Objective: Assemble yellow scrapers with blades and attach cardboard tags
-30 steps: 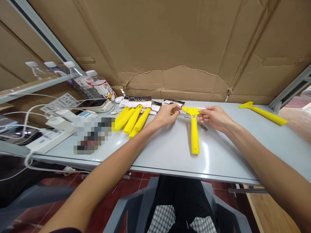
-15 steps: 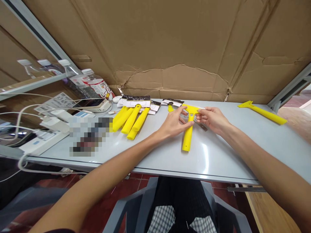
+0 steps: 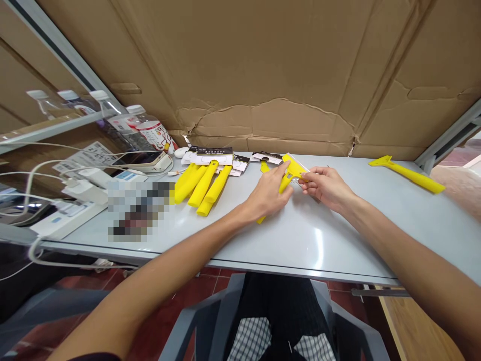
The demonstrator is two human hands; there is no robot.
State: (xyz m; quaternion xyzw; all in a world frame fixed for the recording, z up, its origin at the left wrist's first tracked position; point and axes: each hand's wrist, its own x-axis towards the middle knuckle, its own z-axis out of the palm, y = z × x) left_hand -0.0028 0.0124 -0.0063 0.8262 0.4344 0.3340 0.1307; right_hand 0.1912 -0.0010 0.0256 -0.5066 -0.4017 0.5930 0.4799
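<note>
A yellow plastic scraper [image 3: 292,168] lies tilted across the desk [image 3: 338,240], its wide head raised toward the far edge and its handle [image 3: 261,219] slanting down toward the person. Both hands have hold of it. The left hand [image 3: 268,193] is closed over the handle, with one finger stretched up along the head, while the right hand [image 3: 326,186] pinches the head's right end between thumb and fingers, its grip only partly open.

Just left of them lies a bunched group of yellow scraper handles [image 3: 203,188] against white-and-black packaging cards [image 3: 210,156]. More cards [image 3: 266,158] sit behind the hands – and well off to the right, another yellow scraper [image 3: 408,174] lies alone. Further left are a phone [image 3: 141,161], a power strip [image 3: 67,220] and plastic water bottles [image 3: 148,130], with a cardboard sheet [image 3: 263,65] behind the desk.
</note>
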